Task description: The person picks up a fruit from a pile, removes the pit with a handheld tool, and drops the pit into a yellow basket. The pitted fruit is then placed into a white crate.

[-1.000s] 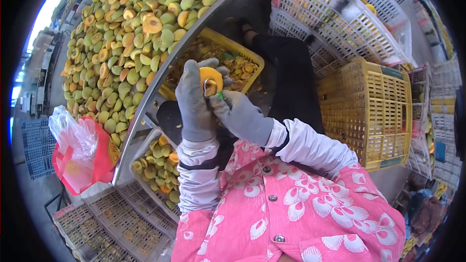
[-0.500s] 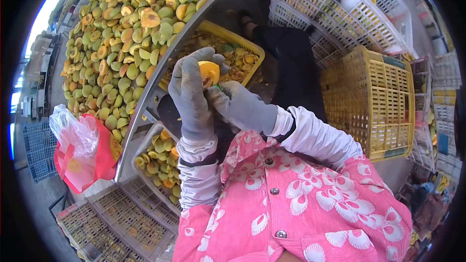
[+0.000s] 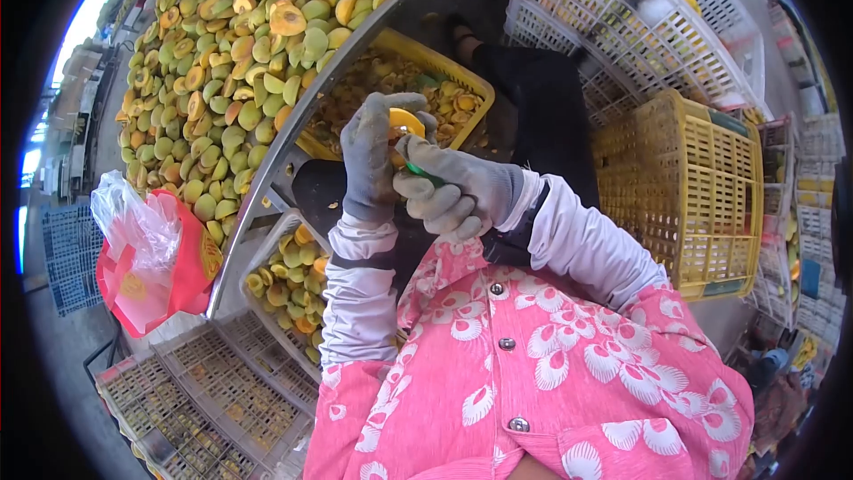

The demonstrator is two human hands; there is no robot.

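My left hand, in a grey work glove, is closed around a cut peach half with orange flesh turned up. My right hand, gloved alike, grips a small green-handled tool beside the fruit. Its working end is hidden by the fingers and the peach. Both hands are close together in front of my chest. Beyond them sits a yellow crate of peach scraps, low between my legs.
A large heap of halved peaches covers the metal-edged table at left. Under its edge, a pale crate holds more halves. A red bag hangs at the corner. Yellow and white crates stand right.
My right hand has turned, so more of its curled fingers and the green handle show. The peach half has tilted in my left hand. The view has shifted slightly.
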